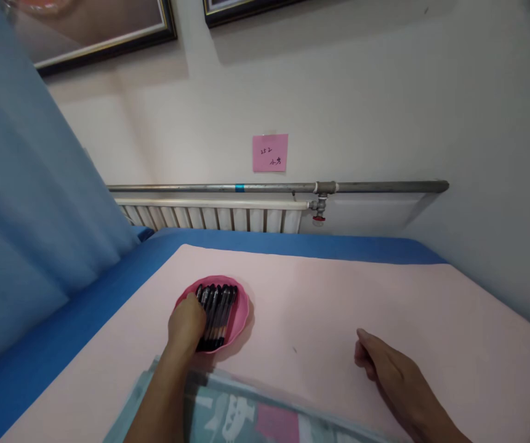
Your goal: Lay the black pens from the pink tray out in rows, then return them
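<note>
Several black-capped pens point(218, 314) with clear barrels lie side by side in a round pink plate point(244, 311) with a wavy rim. My left hand point(187, 323) reaches over the plate's left side, its fingers closed right beside the leftmost pens. Whether they grip a pen or the rim is hidden behind the hand. Well to the right, my right hand point(387, 363) hovers over or rests on the pale pink sheet point(306, 307), fingers curled in and nothing visible in them.
In front lies a light-blue patterned item point(232, 415) with a clear edge, partly under my left forearm. A blue surface point(292, 245) borders the sheet. A blue curtain point(29, 184) hangs at left. Behind are a radiator point(223, 218), a metal pipe point(385, 186) and a pink note point(270, 152).
</note>
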The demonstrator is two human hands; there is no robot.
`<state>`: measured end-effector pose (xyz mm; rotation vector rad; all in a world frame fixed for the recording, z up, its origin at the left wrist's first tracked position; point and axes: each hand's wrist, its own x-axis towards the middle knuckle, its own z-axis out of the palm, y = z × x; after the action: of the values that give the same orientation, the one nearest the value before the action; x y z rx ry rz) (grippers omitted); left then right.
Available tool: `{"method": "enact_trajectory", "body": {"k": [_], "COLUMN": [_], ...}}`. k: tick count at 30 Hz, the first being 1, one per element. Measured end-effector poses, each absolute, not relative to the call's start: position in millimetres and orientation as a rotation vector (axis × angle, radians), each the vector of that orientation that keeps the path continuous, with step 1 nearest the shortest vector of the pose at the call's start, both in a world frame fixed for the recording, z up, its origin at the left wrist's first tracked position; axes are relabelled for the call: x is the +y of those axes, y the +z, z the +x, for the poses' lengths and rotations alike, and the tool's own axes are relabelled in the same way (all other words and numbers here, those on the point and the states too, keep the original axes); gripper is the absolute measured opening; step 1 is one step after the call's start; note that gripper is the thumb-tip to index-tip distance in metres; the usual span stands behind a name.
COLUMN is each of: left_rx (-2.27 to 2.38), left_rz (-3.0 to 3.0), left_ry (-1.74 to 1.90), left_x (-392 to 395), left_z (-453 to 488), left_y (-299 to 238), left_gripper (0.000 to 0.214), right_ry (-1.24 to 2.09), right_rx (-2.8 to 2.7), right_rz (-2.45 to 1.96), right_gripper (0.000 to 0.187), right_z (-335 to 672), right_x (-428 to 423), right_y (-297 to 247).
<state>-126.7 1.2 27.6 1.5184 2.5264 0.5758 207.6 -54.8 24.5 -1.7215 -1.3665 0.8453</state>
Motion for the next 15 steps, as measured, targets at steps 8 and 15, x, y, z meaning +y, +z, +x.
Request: {"method": "enact_trajectory", "body": {"k": [8,15], "left_rx": [2.534,2.035], "left_rz": [1.461,1.478], "left_ry": [0.677,1.079], "left_x": [-0.1,-14.5], "left_z": [-126.0,-79.7], "left_y": [34.0,44.8], "left_gripper": [0.027,0.037], "right_ry": [0.845,0.686], "right_rx": [-1.374,-1.525], "right_rz": [-1.701,-1.659], "right_gripper": [0.045,0.045], "right_z": [210.7,210.0], "right_x": [-57.5,-50.9], "right_y": [24.6,4.2]}}
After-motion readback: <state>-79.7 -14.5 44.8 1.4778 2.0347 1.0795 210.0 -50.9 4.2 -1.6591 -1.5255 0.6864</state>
